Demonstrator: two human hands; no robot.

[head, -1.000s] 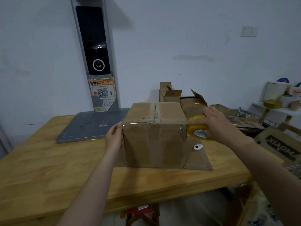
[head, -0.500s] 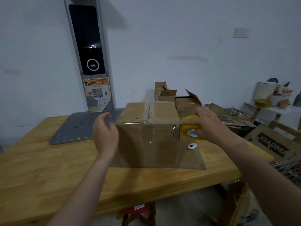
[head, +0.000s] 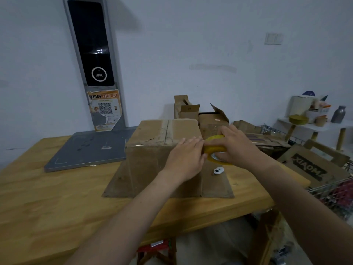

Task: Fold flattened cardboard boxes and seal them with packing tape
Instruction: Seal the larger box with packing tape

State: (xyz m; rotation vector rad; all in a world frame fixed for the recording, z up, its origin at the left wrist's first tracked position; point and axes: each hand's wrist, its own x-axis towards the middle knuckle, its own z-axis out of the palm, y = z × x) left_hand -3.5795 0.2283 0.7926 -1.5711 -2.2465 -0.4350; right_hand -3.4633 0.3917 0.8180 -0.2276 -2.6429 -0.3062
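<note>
A brown cardboard box stands upright on the wooden table, its top flaps closed along a taped seam, its bottom flaps splayed flat on both sides. A strip of clear tape runs along its top front edge. My right hand grips a yellow roll of packing tape at the box's top right corner. My left hand lies with straight fingers against the upper right of the box's front face, fingertips beside the roll.
A small white round object lies on the right flap. A grey flat base with an upright kiosk pillar stands at the back left. More cardboard boxes sit behind. Flattened cardboard and a wire basket lie at the right.
My left hand left the box's left side and crossed over the front to its top right corner, next to the tape roll. My right hand stays on the roll.
</note>
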